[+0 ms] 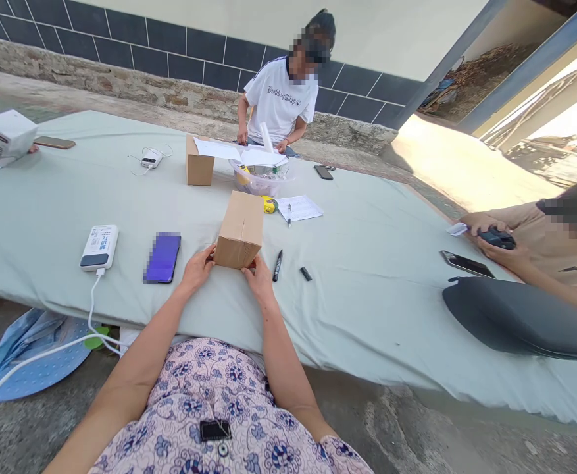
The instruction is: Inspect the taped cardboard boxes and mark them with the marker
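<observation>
A closed brown cardboard box (240,228) stands on the pale green cloth (367,263) right in front of me. My left hand (197,267) rests against its near left corner, fingers curled on the edge. My right hand (259,278) presses the near right bottom edge, fingers closed against the box. A black marker (277,264) and its cap (306,274) lie just right of my right hand.
A phone (162,257) and a white power bank (99,247) with cable lie to the left. Beyond are a second box (199,162), a clear bowl (261,179), papers (299,207) and a yellow tape measure (268,205). One person sits opposite, another at right by a grey cushion (520,317).
</observation>
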A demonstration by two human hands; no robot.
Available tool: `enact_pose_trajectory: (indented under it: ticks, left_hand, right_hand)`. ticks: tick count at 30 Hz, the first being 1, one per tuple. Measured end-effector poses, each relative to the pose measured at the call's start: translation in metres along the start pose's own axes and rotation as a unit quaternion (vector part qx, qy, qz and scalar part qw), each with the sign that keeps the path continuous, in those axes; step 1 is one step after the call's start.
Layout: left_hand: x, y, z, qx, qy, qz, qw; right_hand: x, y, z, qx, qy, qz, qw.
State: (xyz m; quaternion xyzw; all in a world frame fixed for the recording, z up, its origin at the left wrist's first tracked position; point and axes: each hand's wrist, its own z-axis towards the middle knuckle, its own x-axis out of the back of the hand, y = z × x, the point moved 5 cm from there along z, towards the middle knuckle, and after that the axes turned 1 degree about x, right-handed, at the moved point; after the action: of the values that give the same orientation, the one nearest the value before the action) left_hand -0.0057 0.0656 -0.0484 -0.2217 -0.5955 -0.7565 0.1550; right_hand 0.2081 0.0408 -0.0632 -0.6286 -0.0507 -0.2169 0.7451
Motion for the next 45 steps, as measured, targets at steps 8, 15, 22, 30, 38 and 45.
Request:
enact_pose_trajectory:
  ticks: [8,15,22,30,38,45]
  left_hand:
    - [0.005,-0.002,-0.001,0.001,0.025,-0.032,0.999]
    - [0.013,0.022,-0.006,-0.059,0.058,-0.108,0.991]
    - [0.022,0.069,-0.02,-0.138,0.084,-0.127,0.979]
    - [0.027,0.098,-0.034,-0.117,0.156,-0.002,0.981]
    - [0.029,0.103,-0.039,-0.117,0.176,0.023,0.977]
    - [0.027,0.101,-0.039,-0.107,0.189,0.025,0.976]
  right_hand:
    - [0.01,-0.017,-0.004,0.02,0.061,0.033,0.997]
    - [0.015,-0.033,-0.014,0.068,0.129,0.063,0.987]
    - [0.032,-0.067,-0.035,0.126,0.229,0.048,0.964]
    - [0.035,-0.102,-0.052,0.151,0.244,-0.044,0.957]
    - [0.03,-0.1,-0.053,0.122,0.205,0.063,0.969]
    - [0.034,-0.097,-0.051,0.129,0.199,0.078,0.968]
